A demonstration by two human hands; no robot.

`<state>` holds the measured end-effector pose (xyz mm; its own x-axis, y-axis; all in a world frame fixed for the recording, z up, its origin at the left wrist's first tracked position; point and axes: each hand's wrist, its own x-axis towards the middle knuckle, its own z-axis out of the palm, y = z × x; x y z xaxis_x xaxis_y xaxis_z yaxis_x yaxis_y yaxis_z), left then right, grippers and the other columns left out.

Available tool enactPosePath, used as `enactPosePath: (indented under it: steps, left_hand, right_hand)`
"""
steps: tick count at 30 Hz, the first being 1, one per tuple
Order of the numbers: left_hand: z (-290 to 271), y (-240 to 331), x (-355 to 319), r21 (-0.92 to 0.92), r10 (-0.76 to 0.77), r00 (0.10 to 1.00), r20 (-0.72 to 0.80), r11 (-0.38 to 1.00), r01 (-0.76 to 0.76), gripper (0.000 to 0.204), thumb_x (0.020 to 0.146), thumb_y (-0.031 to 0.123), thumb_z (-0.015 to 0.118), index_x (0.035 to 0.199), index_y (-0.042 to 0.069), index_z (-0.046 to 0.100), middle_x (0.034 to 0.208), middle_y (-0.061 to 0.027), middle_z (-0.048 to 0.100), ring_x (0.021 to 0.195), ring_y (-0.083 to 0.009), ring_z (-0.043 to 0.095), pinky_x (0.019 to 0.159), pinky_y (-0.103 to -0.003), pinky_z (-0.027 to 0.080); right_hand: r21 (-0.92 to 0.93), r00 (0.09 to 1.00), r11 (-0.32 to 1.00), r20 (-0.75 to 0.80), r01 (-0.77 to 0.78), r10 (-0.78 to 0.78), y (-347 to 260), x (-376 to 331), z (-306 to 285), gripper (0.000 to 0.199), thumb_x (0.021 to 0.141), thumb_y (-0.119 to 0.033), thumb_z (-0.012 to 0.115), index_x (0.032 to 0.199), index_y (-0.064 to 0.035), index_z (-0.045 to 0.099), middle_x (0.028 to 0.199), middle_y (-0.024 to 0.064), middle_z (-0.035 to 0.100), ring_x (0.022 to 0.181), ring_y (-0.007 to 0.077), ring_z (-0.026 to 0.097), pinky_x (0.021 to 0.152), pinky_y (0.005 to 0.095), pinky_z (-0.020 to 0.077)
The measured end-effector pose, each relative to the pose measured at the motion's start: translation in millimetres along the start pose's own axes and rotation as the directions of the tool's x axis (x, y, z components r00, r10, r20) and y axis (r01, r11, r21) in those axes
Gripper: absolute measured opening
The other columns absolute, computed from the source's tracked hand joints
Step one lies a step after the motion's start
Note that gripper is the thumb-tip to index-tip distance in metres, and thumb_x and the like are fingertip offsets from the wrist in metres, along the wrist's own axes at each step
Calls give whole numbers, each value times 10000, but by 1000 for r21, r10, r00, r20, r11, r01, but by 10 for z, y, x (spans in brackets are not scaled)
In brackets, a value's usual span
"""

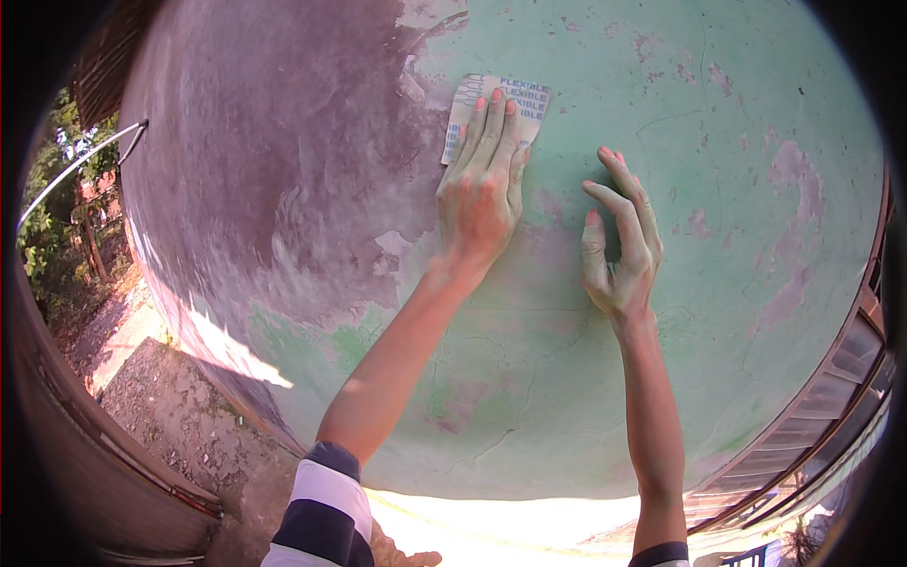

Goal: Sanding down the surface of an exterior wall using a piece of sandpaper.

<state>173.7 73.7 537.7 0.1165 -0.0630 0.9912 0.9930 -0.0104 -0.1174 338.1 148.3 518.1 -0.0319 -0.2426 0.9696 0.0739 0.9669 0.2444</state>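
Observation:
A pale sheet of sandpaper (pixel 531 111), its printed back outward, lies flat against a painted wall (pixel 529 359). My left hand (pixel 480 194) presses it there with fingers stretched up along the sheet, holding it to the surface. To the right, my right hand (pixel 624 236) is raised in front of the green paint with its fingers apart and slightly bent, holding nothing. Whether its fingertips touch the wall cannot be made out.
Dull purple-brown covers the wall's left part, with worn green paint, cracks and bare patches elsewhere. At far left are a white cable (pixel 71 175) and plants (pixel 47 236). Rough ground (pixel 179 425) lies below left, and louvred panels (pixel 803 425) run along the lower right.

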Motion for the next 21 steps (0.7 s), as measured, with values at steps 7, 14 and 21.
enactPosePath:
  steps: [7,14,21]
  left_hand:
    - [-37,367,-921,-17,-119,990,75,993,120,442,1017,77,527,1447,-25,512,1524,-202,470,1432,-356,430,1137,-437,416]
    - [-106,-398,193,86,-118,987,-107,988,128,450,1043,121,491,1469,-23,481,1546,-204,437,1458,-346,388,1166,-425,384]
    - [-121,5,-742,8,-105,992,68,994,105,464,1050,129,486,1488,-20,451,1567,-198,409,1468,-343,370,1183,-426,362]
  right_hand:
    - [27,1000,1000,3,-7,7,15,11,-31,273,836,27,602,1089,-38,681,1388,132,622,1322,343,571,1104,485,442]
    - [10,1000,1000,3,18,-19,-25,6,15,237,838,24,620,1058,-42,680,1370,114,634,1313,331,579,1092,476,456]
    - [-59,1000,998,-19,9,-11,-31,38,-10,236,834,22,624,1052,-50,681,1337,109,651,1315,322,578,1099,473,444]
